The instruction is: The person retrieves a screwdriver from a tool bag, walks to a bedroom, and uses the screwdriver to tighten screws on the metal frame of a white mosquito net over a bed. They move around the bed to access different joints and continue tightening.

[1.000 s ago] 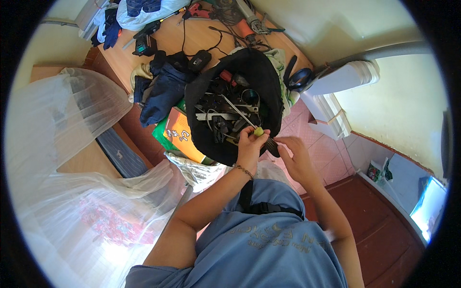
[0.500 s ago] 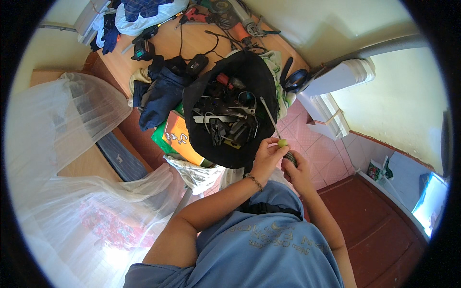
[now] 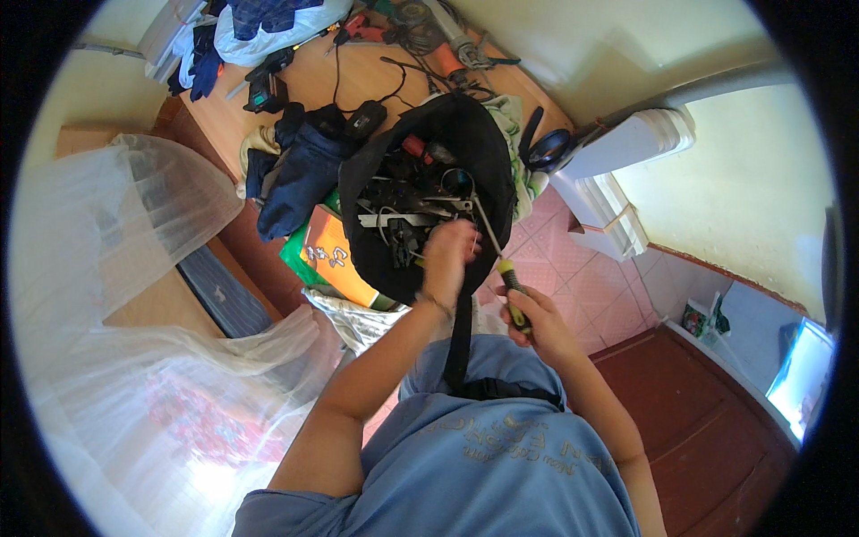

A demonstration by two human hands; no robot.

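Observation:
In my right hand (image 3: 540,320) is a screwdriver (image 3: 512,285) with a black and yellow-green handle. My fingers are closed round the lower part of that handle, and its long metal shaft points up over the rim of a black tool bag (image 3: 488,125). My left hand (image 3: 450,255) reaches over the near side of the bag's opening, beside a pair of black pliers or a similar tool (image 3: 403,242). Motion smears its fingers, so I cannot tell what they touch. Inside the bag lie a pale flat strip (image 3: 394,220), a ring-shaped piece (image 3: 458,183) and other jumbled dark tools.
Behind the bag stands a wooden table (image 3: 309,80) with cables, an angle grinder (image 3: 452,63) and a battery (image 3: 266,93). Dark blue cloth (image 3: 295,192) and an orange box (image 3: 329,255) sit left of the bag. White netting (image 3: 98,259) hangs farther left; a brown door panel (image 3: 689,421) is at right.
My left hand has left the screwdriver and moved left over the bag's opening. My right hand has shifted slightly down and left, still holding the screwdriver, whose handle is now more exposed.

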